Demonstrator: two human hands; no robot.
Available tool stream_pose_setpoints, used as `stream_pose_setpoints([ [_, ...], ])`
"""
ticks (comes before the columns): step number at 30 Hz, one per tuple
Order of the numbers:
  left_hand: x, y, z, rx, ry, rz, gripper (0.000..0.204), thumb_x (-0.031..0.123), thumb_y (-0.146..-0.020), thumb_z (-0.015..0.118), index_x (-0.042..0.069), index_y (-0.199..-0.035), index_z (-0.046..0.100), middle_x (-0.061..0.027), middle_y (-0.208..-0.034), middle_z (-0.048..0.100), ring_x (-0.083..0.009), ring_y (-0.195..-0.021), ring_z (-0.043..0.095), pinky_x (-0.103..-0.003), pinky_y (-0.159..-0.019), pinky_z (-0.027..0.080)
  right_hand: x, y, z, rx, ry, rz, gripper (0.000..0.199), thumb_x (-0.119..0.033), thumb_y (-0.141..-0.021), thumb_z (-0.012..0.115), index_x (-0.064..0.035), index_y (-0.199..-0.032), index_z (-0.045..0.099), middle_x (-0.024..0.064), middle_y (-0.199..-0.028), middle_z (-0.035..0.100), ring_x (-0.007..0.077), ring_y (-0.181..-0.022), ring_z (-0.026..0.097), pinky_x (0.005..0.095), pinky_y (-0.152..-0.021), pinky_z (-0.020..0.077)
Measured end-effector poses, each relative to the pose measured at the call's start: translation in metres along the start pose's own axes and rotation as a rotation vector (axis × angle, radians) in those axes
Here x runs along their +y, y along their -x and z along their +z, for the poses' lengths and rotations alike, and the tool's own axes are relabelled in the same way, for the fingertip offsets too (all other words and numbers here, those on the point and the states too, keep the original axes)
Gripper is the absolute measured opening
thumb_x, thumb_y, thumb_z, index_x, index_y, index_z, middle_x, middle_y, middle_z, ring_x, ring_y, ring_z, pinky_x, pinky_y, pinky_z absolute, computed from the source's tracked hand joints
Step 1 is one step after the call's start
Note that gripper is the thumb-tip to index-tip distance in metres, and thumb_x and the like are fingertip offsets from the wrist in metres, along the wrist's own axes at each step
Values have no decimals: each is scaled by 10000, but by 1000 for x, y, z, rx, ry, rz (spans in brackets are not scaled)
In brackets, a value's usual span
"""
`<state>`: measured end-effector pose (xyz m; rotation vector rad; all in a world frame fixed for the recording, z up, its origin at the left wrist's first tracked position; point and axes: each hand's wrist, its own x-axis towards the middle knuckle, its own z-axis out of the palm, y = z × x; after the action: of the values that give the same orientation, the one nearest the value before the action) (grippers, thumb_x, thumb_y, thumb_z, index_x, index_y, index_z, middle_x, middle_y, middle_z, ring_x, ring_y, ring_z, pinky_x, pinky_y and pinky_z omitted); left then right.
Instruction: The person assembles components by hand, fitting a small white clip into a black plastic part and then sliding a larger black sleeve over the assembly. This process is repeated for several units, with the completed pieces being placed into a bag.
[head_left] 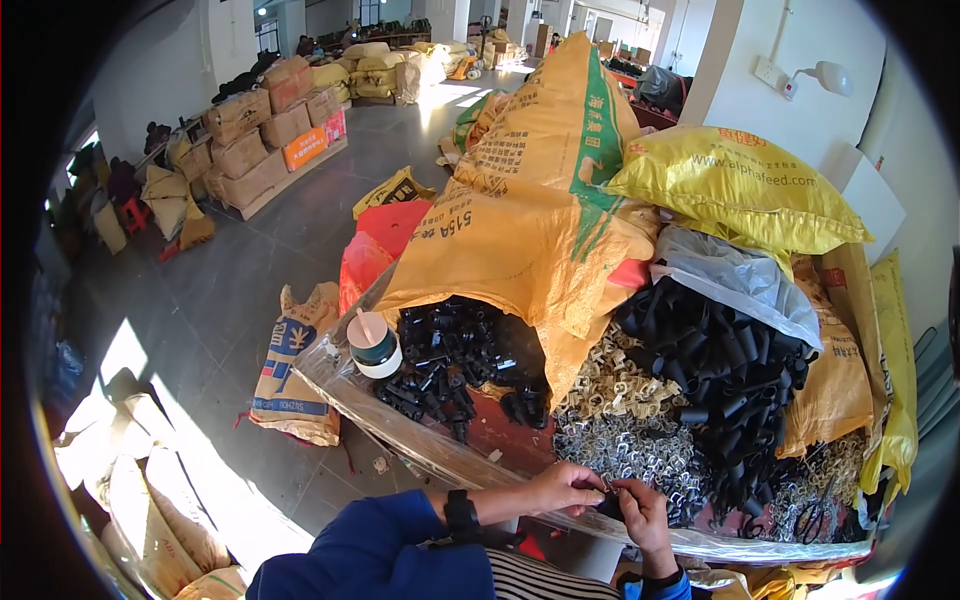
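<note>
My left hand [568, 488], below a black wristwatch [461, 513], meets my right hand [643, 508] at the near table edge. Fingertips of both are pinched together around something small that I cannot make out. Just beyond them lies a heap of silver metal buckles [635, 447], with brass-coloured buckles [612, 385] behind it. To the right spreads a large pile of black tube-like pieces [735, 345]. Black plastic parts [445, 350] are heaped left of the buckles, under the mouth of an orange woven sack [520, 230].
A lidded cup [376, 347] stands at the table's left edge [345, 400]. Dark-handled scissors [815, 518] lie near the right corner. A yellow sack [740, 190] rests at the back. On the floor are a printed sack [295, 375] and stacked cartons [240, 150].
</note>
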<state>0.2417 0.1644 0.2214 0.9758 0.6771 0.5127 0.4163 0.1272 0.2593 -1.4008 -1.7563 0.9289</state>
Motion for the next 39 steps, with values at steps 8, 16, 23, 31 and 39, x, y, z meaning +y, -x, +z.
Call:
stream_pose_setpoints([
  [8, -1, -5, -2, 0, 122, -47, 230, 158, -751, 603, 15, -925, 554, -8, -757, 562, -49, -563, 493, -176, -494, 432, -4, -1, 9, 162, 80, 17, 149, -74, -777, 452, 12, -836, 559, 85, -575, 535, 147, -508, 502, 253, -496, 401],
  [16, 0, -10, -5, -7, 48, -53, 238, 178, -743, 612, 30, -921, 557, -2, -774, 555, -58, -601, 501, -181, -515, 431, 5, -2, 16, 169, 20, -14, 186, -120, -763, 506, 18, -884, 541, 124, -739, 555, 211, -668, 537, 293, -605, 419],
  [23, -2, -3, -10, -3, 189, -70, 302, 188, -729, 623, 61, -983, 521, 1, -826, 544, -65, -731, 499, -192, -566, 424, -15, -11, 8, -263, -64, -344, 553, -297, -677, 625, 14, -1099, 448, 174, -1030, 484, 296, -961, 472, 357, -837, 360],
  [31, -2, -7, 0, -119, 375, -66, 373, 140, -710, 639, 71, -1038, 476, -13, -910, 526, -97, -827, 514, -224, -682, 459, -9, -11, 7, -237, -128, -277, 629, -365, -641, 648, 12, -1101, 442, 170, -1032, 484, 297, -960, 476, 359, -841, 362],
  [39, -13, -15, 6, -152, 511, -107, 386, 86, -712, 626, 59, -1058, 457, -27, -941, 518, -118, -878, 523, -253, -754, 470, 2, -14, 10, 14, -100, -203, 449, -316, -625, 678, 13, -892, 529, 125, -837, 548, 239, -774, 537, 317, -699, 428],
])
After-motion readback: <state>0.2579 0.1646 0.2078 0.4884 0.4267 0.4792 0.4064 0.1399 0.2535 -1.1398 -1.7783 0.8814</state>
